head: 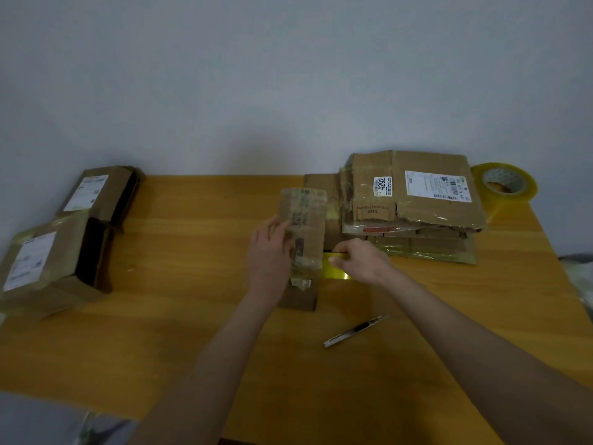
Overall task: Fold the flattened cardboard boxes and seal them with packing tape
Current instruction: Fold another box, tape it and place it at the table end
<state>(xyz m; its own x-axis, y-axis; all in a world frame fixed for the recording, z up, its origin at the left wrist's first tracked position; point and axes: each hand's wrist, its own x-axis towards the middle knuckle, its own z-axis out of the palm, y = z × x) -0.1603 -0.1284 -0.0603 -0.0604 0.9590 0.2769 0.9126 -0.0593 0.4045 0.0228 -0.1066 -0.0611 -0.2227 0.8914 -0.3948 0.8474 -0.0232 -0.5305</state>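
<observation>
- Centrally, a small box (pixel 303 226) is seen standing on the wooden table (pixel 192 284). Its top face is crossed by old tape and torn label scraps, and it is too blurred for finer detail to be told.
- The left hand (pixel 269 255) is laid against the box's left side with the fingers curled onto its top face, so that the box is gripped.
- The right hand (pixel 361 261) is held just to the right of the box. Thumb and fingers are pinched together on a strip of tape (pixel 335 271), yellowish and shiny, which is stretched between that hand and the box's right side.
- A stack of flattened boxes (pixel 414 200) is set at the far right of the table, just behind the right hand. White labels are carried on the topmost one, and one of them is printed 4292.
- A roll of packing tape (pixel 505 184) is placed at the far right corner, just beside the stack.
- A slim utility knife (pixel 356 330) is laid flat on the table between the two forearms, apart from both hands.
- Two folded boxes (pixel 102 191) are kept at the table's left edge, one behind the other. Each is marked with a white label and shows a dark open end turned to the right.
- A pale wall (pixel 288 75) is seen behind the table.
</observation>
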